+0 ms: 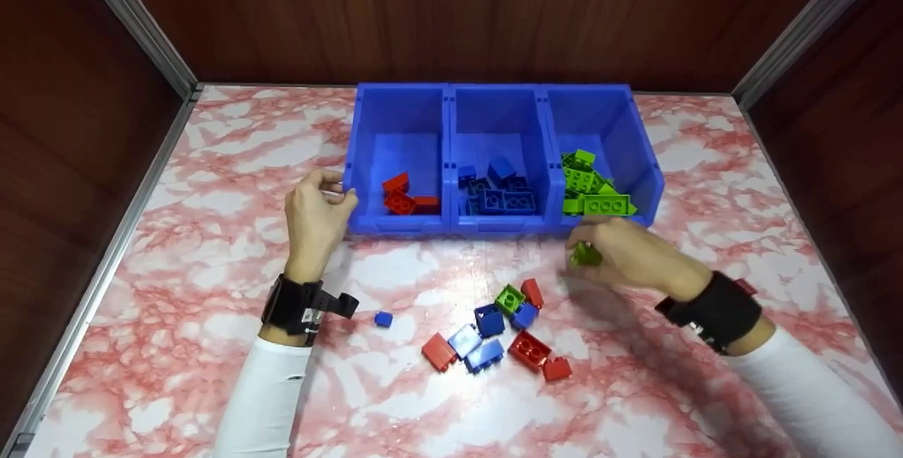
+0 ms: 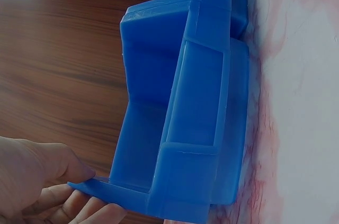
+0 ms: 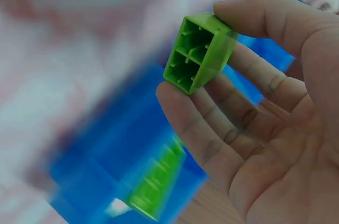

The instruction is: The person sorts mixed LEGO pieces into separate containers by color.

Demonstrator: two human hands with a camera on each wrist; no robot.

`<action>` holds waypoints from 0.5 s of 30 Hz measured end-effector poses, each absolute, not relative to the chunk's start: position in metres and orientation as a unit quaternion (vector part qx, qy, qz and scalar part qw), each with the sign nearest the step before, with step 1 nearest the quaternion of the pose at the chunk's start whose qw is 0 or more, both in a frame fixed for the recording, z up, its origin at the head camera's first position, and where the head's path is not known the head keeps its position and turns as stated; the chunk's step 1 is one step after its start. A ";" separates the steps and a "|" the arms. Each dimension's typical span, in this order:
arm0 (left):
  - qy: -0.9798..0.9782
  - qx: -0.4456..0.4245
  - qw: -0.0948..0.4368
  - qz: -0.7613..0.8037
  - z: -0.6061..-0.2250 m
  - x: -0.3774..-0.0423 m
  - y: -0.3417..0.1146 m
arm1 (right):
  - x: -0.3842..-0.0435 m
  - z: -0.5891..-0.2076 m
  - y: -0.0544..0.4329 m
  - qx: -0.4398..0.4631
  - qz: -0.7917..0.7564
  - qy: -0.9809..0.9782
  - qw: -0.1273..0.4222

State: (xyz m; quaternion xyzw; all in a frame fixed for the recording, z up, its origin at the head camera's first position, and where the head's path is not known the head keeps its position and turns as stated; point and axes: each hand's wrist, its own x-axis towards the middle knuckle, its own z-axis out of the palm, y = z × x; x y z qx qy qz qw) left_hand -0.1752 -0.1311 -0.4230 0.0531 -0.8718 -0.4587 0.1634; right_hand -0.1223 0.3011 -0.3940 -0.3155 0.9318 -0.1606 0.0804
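Observation:
My left hand (image 1: 317, 214) pinches the left side wall of the blue three-compartment bin (image 1: 398, 225); the left wrist view shows thumb and fingers (image 2: 79, 168) on either side of that wall's edge. In my right hand (image 1: 621, 253) a green toy brick (image 3: 198, 54) is held between thumb and fingertips, its hollow underside showing in the right wrist view. This hand is just in front of the right compartment, where several green bricks (image 1: 596, 186) lie. Red bricks (image 1: 402, 200) are in the left compartment and dark blue bricks (image 1: 504, 193) in the middle one.
Loose bricks lie on the marbled tabletop (image 1: 395, 408) before the bin: a green brick (image 1: 509, 299), several red bricks (image 1: 529, 350) and several blue bricks (image 1: 485, 356). A small blue brick (image 1: 383, 319) sits apart at left. Wooden panels (image 1: 451, 20) enclose the back and sides.

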 end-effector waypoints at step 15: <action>-0.873 0.052 0.161 -0.457 -0.423 -0.175 -0.131 | -0.182 -0.341 0.319 -0.266 -0.143 0.952 0.055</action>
